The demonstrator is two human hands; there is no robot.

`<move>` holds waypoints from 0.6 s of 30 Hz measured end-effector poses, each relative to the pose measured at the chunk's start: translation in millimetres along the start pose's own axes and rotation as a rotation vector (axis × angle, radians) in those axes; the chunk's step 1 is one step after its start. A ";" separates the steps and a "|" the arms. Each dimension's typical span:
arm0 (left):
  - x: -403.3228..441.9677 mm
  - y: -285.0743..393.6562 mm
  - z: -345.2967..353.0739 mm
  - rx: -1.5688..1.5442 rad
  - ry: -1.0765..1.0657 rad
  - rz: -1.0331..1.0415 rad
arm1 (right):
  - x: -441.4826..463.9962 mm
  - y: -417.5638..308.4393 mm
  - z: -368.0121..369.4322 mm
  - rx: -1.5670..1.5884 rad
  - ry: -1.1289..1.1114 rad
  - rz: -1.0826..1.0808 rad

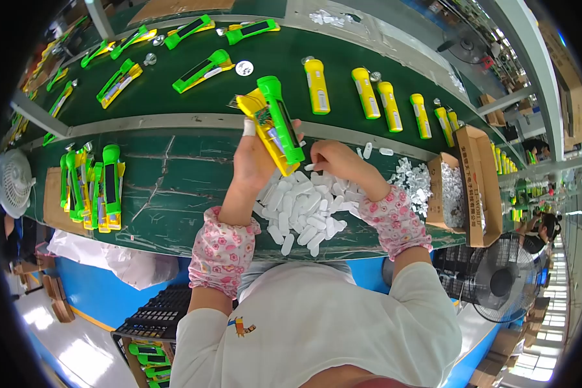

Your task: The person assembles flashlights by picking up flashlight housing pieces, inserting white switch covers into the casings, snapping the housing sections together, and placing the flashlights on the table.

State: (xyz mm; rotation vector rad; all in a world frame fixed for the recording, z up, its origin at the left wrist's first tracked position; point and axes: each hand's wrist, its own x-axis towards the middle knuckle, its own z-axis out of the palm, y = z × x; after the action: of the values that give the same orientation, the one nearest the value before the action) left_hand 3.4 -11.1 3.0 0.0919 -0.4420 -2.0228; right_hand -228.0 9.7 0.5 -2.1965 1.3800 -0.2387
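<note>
My left hand [251, 158] is wrapped round an opened flashlight [281, 123], its green half beside its yellow half, with wires and a circuit board showing between them. White tape covers one of that hand's fingertips. To the right, my right hand [335, 160] pinches a small white plastic piece [309, 167] near the flashlight's lower end. Beneath both hands spreads a heap of white oval plastic pieces [297, 210] on the green bench.
Opened flashlights [204, 71] and closed yellow ones [317, 87] lie on the green conveyor [275, 52] ahead. More green-and-yellow flashlights [112, 181] stand at the left. Small metal parts [410, 181] and cardboard boxes [478, 187] are at right, above a black fan [498, 281].
</note>
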 end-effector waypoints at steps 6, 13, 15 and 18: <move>4.4 -4.5 -7.4 0.052 -0.122 0.004 | -29.2 -48.3 -74.7 0.620 0.116 -0.038; -5.1 -13.9 -3.1 0.122 -0.107 0.037 | 15.7 -133.1 -63.2 0.419 0.378 -0.066; -3.4 -14.7 -4.7 0.142 -0.112 0.069 | 21.8 -127.2 -57.4 0.310 0.429 -0.123; -3.2 -14.5 -5.5 0.128 -0.115 0.102 | 22.1 -118.6 -58.3 0.200 0.394 -0.172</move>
State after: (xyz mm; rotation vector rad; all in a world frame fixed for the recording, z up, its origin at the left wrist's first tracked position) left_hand -5.8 -3.7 -7.6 0.0306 -0.6372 -1.9048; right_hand -149.0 10.4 108.7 -2.1728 1.2933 -0.8735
